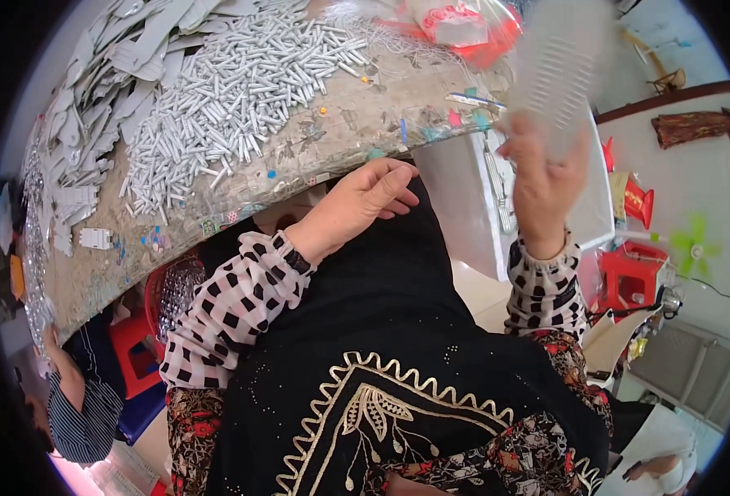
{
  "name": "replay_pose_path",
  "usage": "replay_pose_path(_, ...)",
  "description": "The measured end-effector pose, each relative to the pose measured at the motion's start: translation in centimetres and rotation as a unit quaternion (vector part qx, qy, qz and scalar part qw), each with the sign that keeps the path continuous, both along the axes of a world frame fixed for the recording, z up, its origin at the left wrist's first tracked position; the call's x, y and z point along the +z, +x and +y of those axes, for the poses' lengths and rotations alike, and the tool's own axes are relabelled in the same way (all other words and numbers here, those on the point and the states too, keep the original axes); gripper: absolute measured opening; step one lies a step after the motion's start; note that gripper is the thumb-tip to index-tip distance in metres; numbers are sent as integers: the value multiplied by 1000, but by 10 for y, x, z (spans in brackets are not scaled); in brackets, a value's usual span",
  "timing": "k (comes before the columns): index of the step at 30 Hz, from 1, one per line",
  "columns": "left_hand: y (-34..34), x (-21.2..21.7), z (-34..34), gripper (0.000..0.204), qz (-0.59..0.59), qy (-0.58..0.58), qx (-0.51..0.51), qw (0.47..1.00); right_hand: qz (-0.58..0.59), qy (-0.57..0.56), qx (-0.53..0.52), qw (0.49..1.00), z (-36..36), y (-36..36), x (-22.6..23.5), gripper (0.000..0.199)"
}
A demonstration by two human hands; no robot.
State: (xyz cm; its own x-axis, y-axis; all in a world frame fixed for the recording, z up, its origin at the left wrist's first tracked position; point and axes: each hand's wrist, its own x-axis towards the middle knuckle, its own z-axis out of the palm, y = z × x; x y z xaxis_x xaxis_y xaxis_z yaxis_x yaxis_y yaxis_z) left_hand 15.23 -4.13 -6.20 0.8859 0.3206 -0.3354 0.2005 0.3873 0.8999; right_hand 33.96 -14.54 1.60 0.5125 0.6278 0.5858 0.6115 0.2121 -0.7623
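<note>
My left hand [356,198] is just off the table's near edge, over my black-clad lap. Its fingers curl in against the thumb, and anything between them is too small or hidden to make out. On the right, my right hand [544,178] is raised beside the table with its fingers on a pale grey flat ridged plastic piece [565,74]. Motion blurs that piece, which shows rows of short ridges. Small silvery-grey plastic sticks [224,99] lie in a wide heap on the table [323,136]. Left of them is a pile of flat grey plastic pieces [80,116].
A white box [464,198] stands below the table's edge, between my hands, with ridged strips in it. A clear and red plastic bag [464,29] lies on the far table. Another person's arm [71,384] reaches the table at far left. Red stools [629,273] stand at right.
</note>
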Motion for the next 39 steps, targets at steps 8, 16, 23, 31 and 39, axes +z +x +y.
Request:
replay_pose_path(8, -23, -8, 6, 58, -12, 12, 18, 1000, -210, -346, -101, 909, 38, -3, 15, 27)
replay_pose_path(16, -25, 0, 21, 55, -37, -11, 58, 998, -374, -418, -70, 825, 53, 27, -23, 16)
replay_pose_path(23, -49, 28, 38, 56, -254, -184, 212, 926, 365, -242, 252, 863, 28, -73, 4, 30)
replay_pose_path(31, -76, 42, 30, 60, -279, -168, 243, 914, 521, -283, 443, 673, 19, -98, -46, 51)
replay_pose_path(39, -77, 50, 23, 74, -308, -133, 212, 918, 498, -303, 437, 685, 16, -91, -49, 50)
